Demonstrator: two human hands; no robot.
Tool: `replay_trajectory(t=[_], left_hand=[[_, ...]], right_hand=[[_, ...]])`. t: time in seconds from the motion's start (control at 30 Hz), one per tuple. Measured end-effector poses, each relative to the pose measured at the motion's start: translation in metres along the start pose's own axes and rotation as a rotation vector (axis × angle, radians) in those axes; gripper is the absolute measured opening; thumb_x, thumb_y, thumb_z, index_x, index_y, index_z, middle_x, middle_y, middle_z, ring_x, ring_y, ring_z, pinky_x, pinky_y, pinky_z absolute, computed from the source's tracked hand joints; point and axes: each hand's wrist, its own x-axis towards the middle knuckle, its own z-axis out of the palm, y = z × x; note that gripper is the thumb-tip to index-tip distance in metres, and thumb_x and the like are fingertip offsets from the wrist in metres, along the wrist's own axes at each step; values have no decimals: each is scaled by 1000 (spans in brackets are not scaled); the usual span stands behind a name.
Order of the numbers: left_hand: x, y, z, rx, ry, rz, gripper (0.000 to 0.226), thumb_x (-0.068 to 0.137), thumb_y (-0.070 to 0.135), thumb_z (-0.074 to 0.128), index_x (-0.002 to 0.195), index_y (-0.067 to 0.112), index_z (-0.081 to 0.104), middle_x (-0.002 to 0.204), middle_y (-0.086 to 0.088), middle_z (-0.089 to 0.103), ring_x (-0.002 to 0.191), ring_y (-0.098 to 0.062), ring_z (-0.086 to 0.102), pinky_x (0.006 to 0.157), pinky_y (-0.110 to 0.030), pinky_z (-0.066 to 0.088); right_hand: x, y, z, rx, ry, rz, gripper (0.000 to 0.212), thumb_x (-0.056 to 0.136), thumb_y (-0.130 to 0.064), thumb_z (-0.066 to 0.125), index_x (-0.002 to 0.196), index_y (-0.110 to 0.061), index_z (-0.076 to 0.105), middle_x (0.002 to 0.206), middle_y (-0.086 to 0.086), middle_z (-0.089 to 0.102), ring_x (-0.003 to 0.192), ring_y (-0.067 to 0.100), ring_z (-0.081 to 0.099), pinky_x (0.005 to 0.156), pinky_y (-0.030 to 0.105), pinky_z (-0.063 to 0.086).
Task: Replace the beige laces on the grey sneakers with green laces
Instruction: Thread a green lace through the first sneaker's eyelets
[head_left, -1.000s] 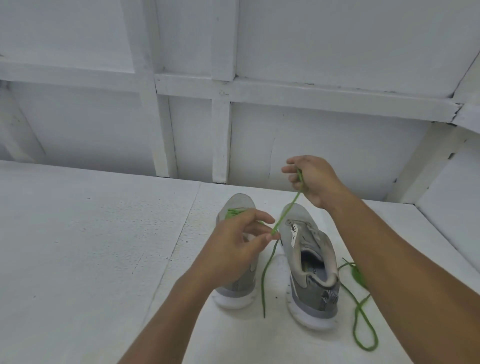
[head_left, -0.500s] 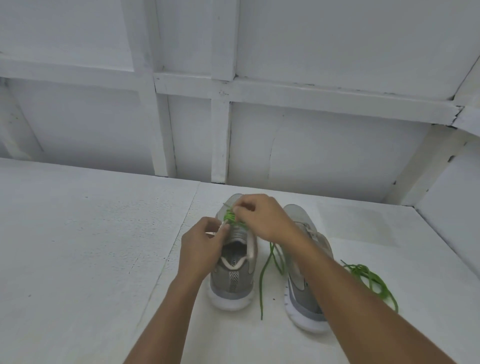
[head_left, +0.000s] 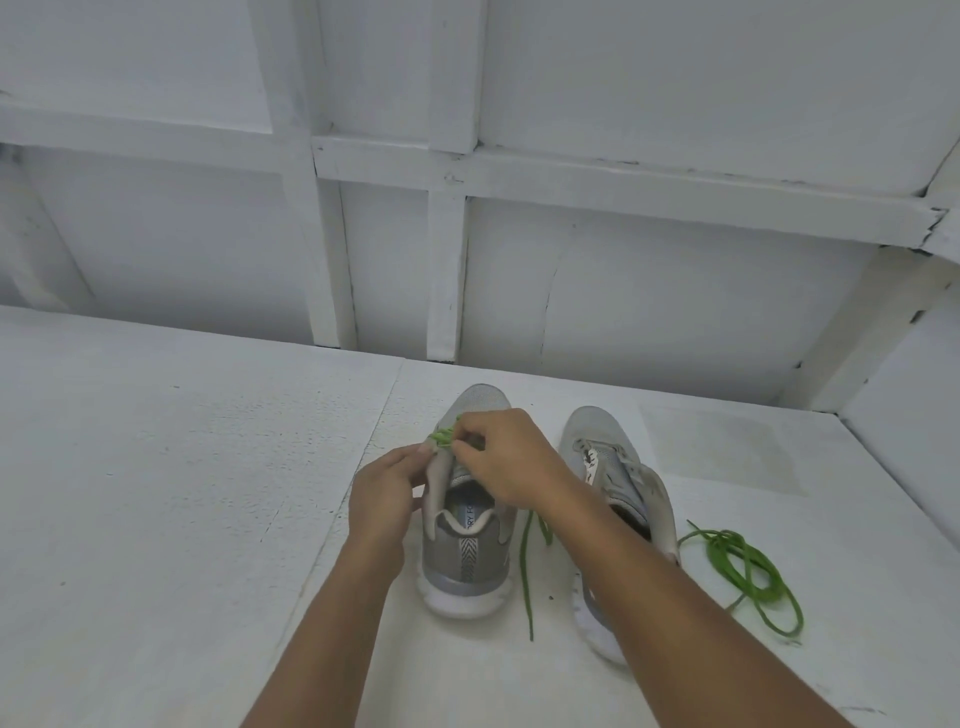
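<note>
A white, rough-painted tabletop (head_left: 156, 493) fills the left of the view, with a white wall of boards and battens (head_left: 649, 291) rising behind it. Left of centre the left hand (head_left: 387, 493) reaches forward. Its thumb and fingertips are pressed together on the left edge of the upper of the left grey mesh sneaker with a white sole (head_left: 462, 566), up by the eyelets. That sneaker stands upright on the tabletop, heel toward the camera and toe toward the wall. A thin green lace (head_left: 442, 435) crosses its forward eyelets in a few short rows. The right hand (head_left: 511, 462) comes over from the right and lies above the tongue, fingers curled, thumb and forefinger pinching the green lace just beside the left hand's fingertips. A free green end emerges under the right wrist and trails down the tabletop between the two shoes. The right grey mesh sneaker (head_left: 602, 436) stands just beside the first, toe also toward the wall, its heel part hidden beneath the right forearm. Farthest right, a second green lace (head_left: 748, 566) lies in a loose tangled coil on the tabletop, just beside that sneaker; whether it touches it cannot be told.
</note>
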Motion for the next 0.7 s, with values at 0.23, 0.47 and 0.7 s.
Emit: replay_trajectory(t=[0.23,0.47,0.7], left_hand=[[1,-1,-1,-12,2,0,15,91,18,62,90,14,76,88,-4,76,91,-19,71,68,-30,51],[2,-3,0,-27,7,2,14,91,17,62,89,16,76,89,-3,76,92,-19,71,68,-29,51],[1,-3,0,-30,13,7,14,90,18,63,89,16,76,89,-3,76,92,-18,71,70,-31,52]], right_hand=[[-1,-5,2,-129,-3,-39,15,89,-22,53,90,-17,67,83,1,61,78,19,54,68,34,47],[-1,-8,4,-172,3,-40,17,90,-24,53,90,-16,67,86,3,64,80,20,54,68,35,47],[-1,-10,8,-218,23,-36,16,90,-25,53,89,-15,66,78,-3,56,76,20,51,64,32,43]])
